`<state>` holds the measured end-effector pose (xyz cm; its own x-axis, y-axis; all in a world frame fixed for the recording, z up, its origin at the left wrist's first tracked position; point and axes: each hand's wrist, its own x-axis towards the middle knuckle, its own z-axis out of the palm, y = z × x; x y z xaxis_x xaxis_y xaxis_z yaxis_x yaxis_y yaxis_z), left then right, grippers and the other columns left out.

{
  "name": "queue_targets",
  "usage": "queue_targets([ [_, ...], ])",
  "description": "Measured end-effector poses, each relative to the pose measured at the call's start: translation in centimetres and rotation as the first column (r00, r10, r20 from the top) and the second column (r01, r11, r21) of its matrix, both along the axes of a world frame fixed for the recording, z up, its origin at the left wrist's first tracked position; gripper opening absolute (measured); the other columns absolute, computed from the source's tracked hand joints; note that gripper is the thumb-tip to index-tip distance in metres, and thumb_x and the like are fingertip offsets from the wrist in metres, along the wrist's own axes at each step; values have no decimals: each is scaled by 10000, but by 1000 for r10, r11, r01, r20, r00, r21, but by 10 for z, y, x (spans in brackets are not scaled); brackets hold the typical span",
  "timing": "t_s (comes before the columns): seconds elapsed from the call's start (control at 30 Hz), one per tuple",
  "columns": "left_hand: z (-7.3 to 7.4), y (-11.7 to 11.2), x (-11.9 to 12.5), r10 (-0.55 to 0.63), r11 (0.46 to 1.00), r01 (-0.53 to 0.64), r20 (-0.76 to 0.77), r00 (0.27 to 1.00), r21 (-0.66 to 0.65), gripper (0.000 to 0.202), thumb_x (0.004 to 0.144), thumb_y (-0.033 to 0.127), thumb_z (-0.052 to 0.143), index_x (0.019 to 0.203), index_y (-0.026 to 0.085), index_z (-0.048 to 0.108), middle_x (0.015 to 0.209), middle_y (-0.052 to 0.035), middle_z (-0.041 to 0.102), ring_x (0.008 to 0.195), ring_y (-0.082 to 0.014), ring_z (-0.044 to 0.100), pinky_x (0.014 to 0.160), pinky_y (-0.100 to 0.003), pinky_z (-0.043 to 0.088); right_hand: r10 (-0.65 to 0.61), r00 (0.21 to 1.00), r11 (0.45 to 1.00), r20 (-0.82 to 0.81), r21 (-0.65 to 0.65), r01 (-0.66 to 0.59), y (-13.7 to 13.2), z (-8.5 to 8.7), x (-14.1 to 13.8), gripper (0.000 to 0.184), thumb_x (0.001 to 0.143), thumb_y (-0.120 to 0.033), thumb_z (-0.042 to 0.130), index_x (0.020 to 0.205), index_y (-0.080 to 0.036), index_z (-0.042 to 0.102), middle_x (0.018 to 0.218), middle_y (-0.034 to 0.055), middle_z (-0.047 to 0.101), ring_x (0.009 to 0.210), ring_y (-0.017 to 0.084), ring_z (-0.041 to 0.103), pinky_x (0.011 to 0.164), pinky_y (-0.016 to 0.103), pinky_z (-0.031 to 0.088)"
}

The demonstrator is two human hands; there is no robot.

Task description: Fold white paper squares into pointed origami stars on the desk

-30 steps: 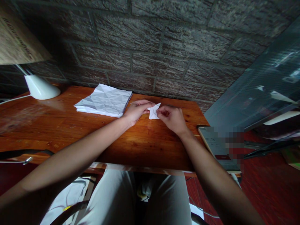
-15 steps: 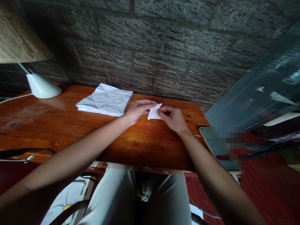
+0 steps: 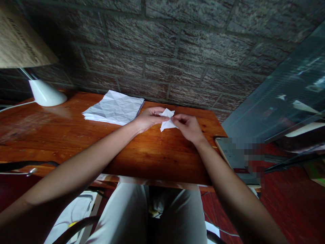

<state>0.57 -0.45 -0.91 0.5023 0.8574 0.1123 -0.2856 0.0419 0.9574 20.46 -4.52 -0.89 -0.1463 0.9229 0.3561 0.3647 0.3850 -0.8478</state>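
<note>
A small piece of folded white paper (image 3: 167,125), with several pointed corners, is held between both hands just above the table. My left hand (image 3: 149,119) grips it from the left, the thumb lying across its middle and the fingers partly hidden behind it. On the right side, my right hand (image 3: 188,126) pinches the paper near its centre between thumb and forefinger. To the left of my left hand lies a stack of creased white paper sheets (image 3: 114,106).
The wooden table (image 3: 157,159) stands against a dark stone-block wall (image 3: 162,51). A lamp with a white base (image 3: 48,93) is at the far left. At the right edge is a dark flat panel (image 3: 233,156), partly pixelated. A black strap (image 3: 27,165) lies at the front left.
My left thumb has moved down to the middle of the folded paper. The paper has turned slightly, and its upper points show more now. My right hand still pinches it.
</note>
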Motion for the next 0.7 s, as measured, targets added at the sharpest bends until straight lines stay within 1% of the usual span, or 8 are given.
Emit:
queue_targets([
  [0.1, 2, 0, -2, -18, 1000, 18, 5, 1000, -2, 397, 589, 227, 975, 950, 149, 829, 965, -62, 808, 879, -155, 729, 929, -325, 549, 6, 1000, 1000, -28, -20, -6, 0, 2, 0, 344, 854, -523, 727, 827, -184, 779, 835, 48, 782, 733, 172, 647, 741, 308, 505],
  [0.3, 2, 2, -4, -1, 1000, 0, -49, 999, -18, 421, 626, 230, 961, 1016, 166, 817, 969, -63, 804, 864, -161, 731, 891, -334, 562, 9, 998, 999, -57, -46, -11, 0, 3, 1, 412, 839, -599, 750, 819, -188, 783, 854, 54, 791, 757, 182, 663, 759, 315, 519],
  [0.5, 1, 5, -6, -41, 999, 41, -50, 998, -2, 422, 650, 174, 934, 1050, 162, 801, 996, -68, 802, 883, -166, 739, 911, -349, 568, 0, 998, 999, -61, -52, -3, 2, 1, 2, 410, 840, -593, 753, 839, -185, 794, 869, 59, 798, 772, 190, 677, 762, 318, 523],
  [0.7, 1, 6, -7, -61, 998, 62, -47, 997, 26, 479, 647, 159, 931, 1104, 148, 790, 1013, -84, 806, 900, -170, 745, 905, -329, 569, -21, 997, 999, -72, -45, 17, 4, -1, 3, 379, 842, -565, 745, 837, -188, 790, 876, 62, 796, 765, 190, 668, 754, 323, 509],
])
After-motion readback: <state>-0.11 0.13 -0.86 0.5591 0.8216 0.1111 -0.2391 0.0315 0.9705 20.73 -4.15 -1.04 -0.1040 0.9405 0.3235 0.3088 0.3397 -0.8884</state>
